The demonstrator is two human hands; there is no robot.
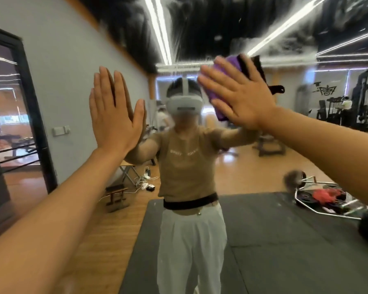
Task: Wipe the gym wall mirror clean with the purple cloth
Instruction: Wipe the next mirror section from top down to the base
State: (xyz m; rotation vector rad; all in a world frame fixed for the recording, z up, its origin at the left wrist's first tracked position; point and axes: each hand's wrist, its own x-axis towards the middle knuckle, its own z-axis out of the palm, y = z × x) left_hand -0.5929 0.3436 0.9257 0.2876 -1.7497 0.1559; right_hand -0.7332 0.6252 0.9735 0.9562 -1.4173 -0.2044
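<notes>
Head view: two bare hands are raised against the mirror. At ten o'clock the left hand lies flat on the glass, fingers straight and together, holding nothing. At one o'clock the right hand presses one purple cloth to the glass with spread, straight fingers. The reflected person's tan shirt carries a line of pale lettering, too blurred to read. At four o'clock one barbell frame lies reflected beside a dark floor mat.
</notes>
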